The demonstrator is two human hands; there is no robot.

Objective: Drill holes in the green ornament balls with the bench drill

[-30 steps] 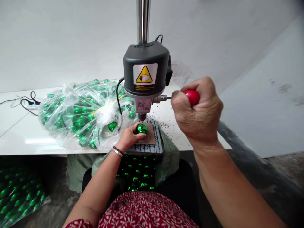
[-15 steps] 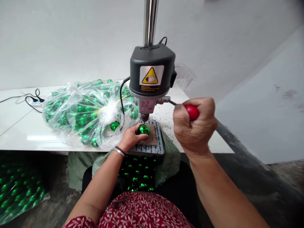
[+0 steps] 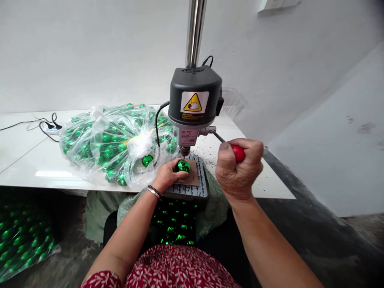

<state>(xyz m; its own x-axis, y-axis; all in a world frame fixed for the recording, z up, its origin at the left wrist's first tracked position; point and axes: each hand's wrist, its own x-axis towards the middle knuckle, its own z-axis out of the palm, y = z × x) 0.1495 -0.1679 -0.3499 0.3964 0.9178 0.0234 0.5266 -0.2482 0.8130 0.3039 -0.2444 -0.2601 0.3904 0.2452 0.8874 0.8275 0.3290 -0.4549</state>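
Observation:
My left hand [image 3: 168, 175] grips a shiny green ball [image 3: 183, 166] between thumb and fingers, on a brown board [image 3: 193, 178] over the grey base of a drill press [image 3: 195, 96]. The drill's chuck [image 3: 185, 151] is directly above the ball, and its thin bit reaches the ball's top; whether it has gone in cannot be made out. On the right, my right hand [image 3: 239, 170] is wrapped round the red knob [image 3: 238, 153] of the drill's lever. Another green ball [image 3: 147, 161] lies left of my left hand, by the plastic bag.
A large clear bag [image 3: 99, 140] of green balls lies on the white table [image 3: 27, 160]. Behind it to the left is a power strip [image 3: 53, 129] with plugs. More green balls are in a bag [image 3: 24, 236] at lower left and below the drill base. Dark shavings dot the table.
My right hand has come down and slightly left with the red knob. My left hand still holds the ball under the drill. The whole view has shifted a little.

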